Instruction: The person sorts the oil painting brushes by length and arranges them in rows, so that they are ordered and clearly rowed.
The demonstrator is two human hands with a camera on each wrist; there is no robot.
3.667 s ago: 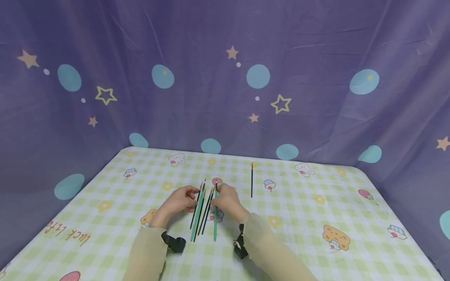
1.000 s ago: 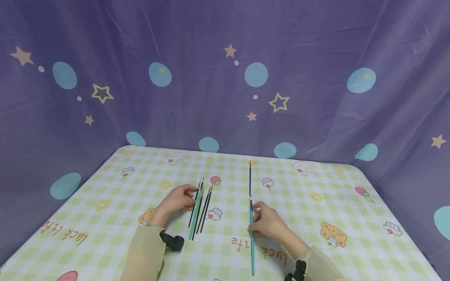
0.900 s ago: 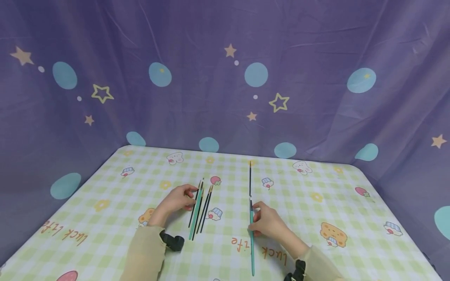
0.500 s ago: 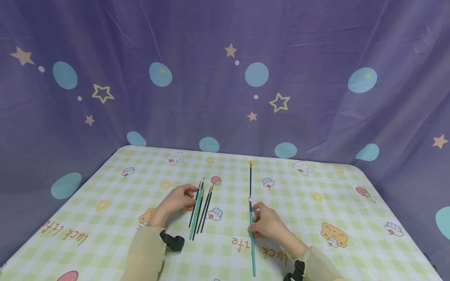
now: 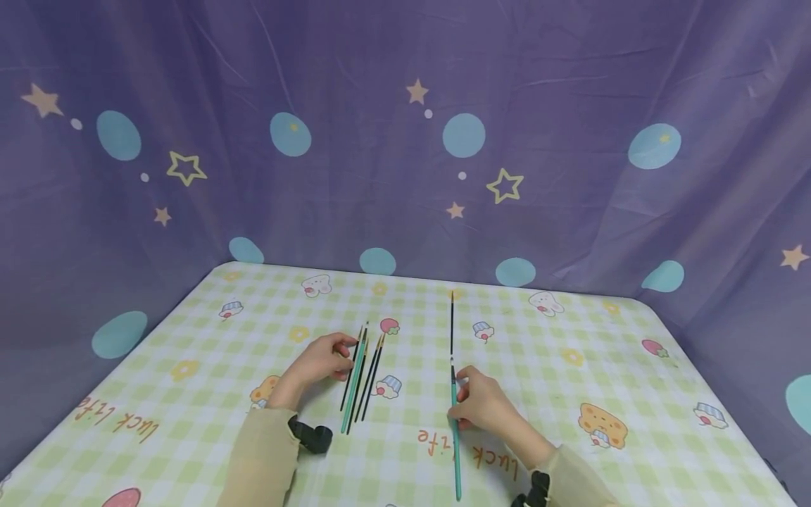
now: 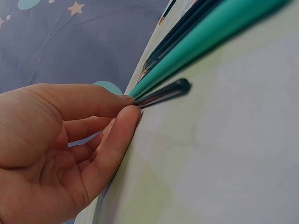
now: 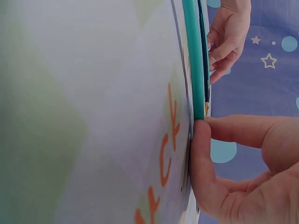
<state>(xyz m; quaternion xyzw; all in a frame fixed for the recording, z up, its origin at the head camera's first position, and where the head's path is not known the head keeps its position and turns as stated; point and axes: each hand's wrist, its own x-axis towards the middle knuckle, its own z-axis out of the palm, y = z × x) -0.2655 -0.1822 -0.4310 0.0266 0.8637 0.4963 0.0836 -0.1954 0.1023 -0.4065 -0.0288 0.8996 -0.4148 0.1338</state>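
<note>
In the head view, my right hand pinches a green-handled paintbrush between thumb and fingers, low over the cloth. Its white tip lies just below the handle end of a thin black paintbrush, nearly in line with it. On the left, my left hand is at a group of several paintbrushes lying side by side. The left wrist view shows its thumb and a finger pinching a black paintbrush, beside a green-handled one. More black paintbrushes lie to the right within that group.
A green-and-white checked cloth with cartoon prints covers the table. Behind it and along the sides hangs a purple curtain with stars and blue ovals. A black wrist camera sits at my left wrist.
Since the oldest frame, my right hand has carried the green paintbrush out of the group, rightward and nearer, below the lone black one. Over the last second, both hands have barely moved.
</note>
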